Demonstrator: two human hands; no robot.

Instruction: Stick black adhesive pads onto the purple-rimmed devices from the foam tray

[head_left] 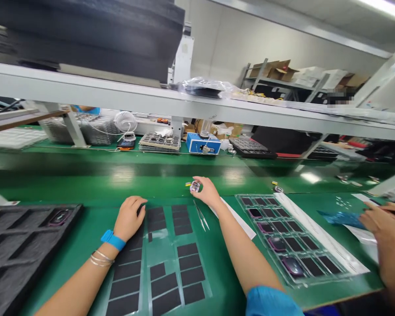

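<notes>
My right hand (208,192) pinches a small rounded-square watch body (195,187), its inner parts facing me, above the green bench. My left hand (130,217) is closed with bent fingers at the upper end of the clear sheets. Something dark shows between its thumb and forefinger, and I cannot make out what it is. Below the left hand lie rows of black rectangular stickers (164,287) on clear backing; a few places there are bare. Metal tweezers (201,216) rest on the bench between my hands, points toward me. A white paper strip (240,217) lies partly under my right forearm.
A black foam tray (29,259) at left holds one watch case (59,217). At right stands a clear compartment tray (291,283) with dark pieces and several purple-framed watch cases. A co-worker's hands (386,219) work beyond it near blue film (340,218). A shelf beam (134,98) crosses ahead.
</notes>
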